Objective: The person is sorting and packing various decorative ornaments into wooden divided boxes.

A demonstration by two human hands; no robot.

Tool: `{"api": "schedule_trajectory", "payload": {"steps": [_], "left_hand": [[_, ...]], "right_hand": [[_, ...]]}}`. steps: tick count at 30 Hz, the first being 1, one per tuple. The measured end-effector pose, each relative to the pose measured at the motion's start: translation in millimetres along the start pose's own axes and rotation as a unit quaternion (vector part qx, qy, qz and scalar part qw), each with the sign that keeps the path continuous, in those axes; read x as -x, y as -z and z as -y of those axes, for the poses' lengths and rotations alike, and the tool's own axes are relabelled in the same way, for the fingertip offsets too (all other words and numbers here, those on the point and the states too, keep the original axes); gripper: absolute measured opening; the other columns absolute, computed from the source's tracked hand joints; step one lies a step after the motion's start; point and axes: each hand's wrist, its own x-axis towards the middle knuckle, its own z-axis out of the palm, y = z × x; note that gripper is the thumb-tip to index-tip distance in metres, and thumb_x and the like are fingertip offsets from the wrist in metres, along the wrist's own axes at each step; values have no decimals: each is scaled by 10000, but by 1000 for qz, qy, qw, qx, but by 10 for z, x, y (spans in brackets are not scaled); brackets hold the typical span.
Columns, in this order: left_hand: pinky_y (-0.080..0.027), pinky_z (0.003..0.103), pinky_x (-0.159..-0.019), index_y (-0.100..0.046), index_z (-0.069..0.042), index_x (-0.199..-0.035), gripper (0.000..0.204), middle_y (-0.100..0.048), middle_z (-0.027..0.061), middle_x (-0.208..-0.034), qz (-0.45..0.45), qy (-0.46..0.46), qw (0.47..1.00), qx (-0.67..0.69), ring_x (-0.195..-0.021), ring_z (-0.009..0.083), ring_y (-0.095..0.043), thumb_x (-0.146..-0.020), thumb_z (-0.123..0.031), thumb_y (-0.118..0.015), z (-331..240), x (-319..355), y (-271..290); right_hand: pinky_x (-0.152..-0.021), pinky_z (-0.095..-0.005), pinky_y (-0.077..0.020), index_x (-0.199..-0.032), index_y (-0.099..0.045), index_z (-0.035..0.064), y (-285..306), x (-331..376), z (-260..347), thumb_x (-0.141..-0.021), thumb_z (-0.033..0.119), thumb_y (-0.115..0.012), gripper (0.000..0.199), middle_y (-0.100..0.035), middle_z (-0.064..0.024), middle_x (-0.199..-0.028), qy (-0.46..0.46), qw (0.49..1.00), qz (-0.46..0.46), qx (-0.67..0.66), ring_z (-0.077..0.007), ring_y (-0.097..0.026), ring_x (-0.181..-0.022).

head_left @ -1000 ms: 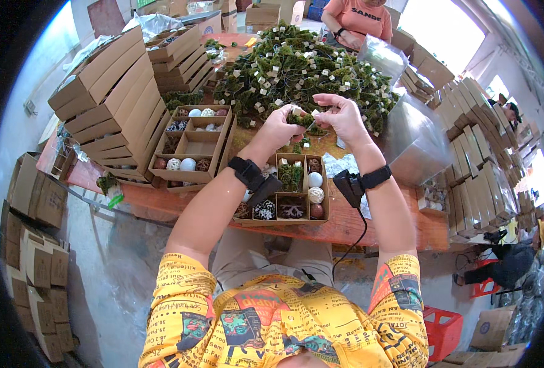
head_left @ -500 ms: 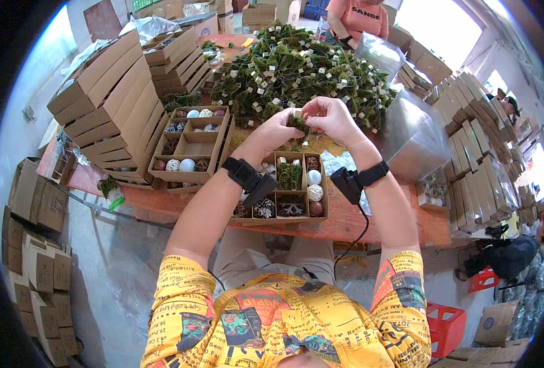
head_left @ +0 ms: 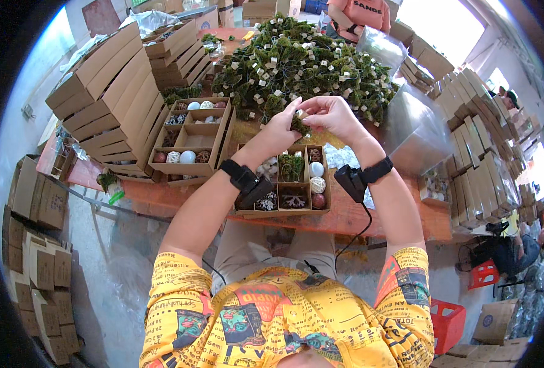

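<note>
Both hands meet above a small cardboard box (head_left: 287, 211) split into compartments. My left hand (head_left: 282, 126) and my right hand (head_left: 330, 116) pinch a small dark green moss piece (head_left: 299, 124) between their fingertips. The box below holds moss, a white ball (head_left: 316, 168), a wicker ball (head_left: 318, 184), a dark red ball and lacy dark pieces. Behind the hands lies a big heap of green moss pieces (head_left: 296, 67) with small tan tags. Each wrist wears a black strapped device.
A second compartment box (head_left: 192, 138) with balls stands to the left. Stacks of flat cardboard boxes (head_left: 109, 92) rise at left and right (head_left: 480, 141). Clear plastic bags (head_left: 416, 126) lie right of the heap. A person in an orange shirt (head_left: 358, 9) is across the orange table (head_left: 376, 218).
Both hands have drawn slightly toward me and lower, from the edge of the heap to above the box, still holding the moss piece between them.
</note>
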Motion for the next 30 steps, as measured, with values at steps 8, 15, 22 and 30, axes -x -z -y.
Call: {"api": "schedule_trajectory", "payload": {"steps": [8,15,22,30], "left_hand": [[-340,349,-1041,-274,-28,-1415,774,-447,203,-1335,82,5,992,-98,-1240,267,-439,-740,-33,-653,-320,423,340],[-288,446,-1064,-417,-21,-1321,551,-452,186,-1334,121,-19,962,-244,-1267,322,-397,-804,-82,-597,-249,890,226],[-255,497,-1072,-428,-34,-1322,510,-377,153,-1404,149,-56,918,-363,-1304,291,-351,-849,-148,-579,-235,1058,56],[-241,489,-1081,-421,-33,-1326,574,-379,178,-1389,116,-56,916,-379,-1301,325,-343,-831,-247,-621,-321,1053,-131]], "right_hand": [[-633,-246,-476,-882,-631,-1,-393,485,-69,-714,-8,-681,175,-571,-68,-789,233,928,-77,281,-138,-581,-695],[-676,-355,-491,-875,-578,63,-622,729,-297,-752,88,-546,129,-483,-92,-856,323,807,41,494,-249,-569,-791],[-749,-355,-440,-879,-642,85,-563,803,-314,-723,71,-600,163,-540,-66,-852,269,845,86,455,-254,-549,-876],[-699,-398,-492,-904,-655,36,-256,672,-283,-752,26,-593,165,-632,-142,-816,194,950,111,218,-338,-606,-776]]}}
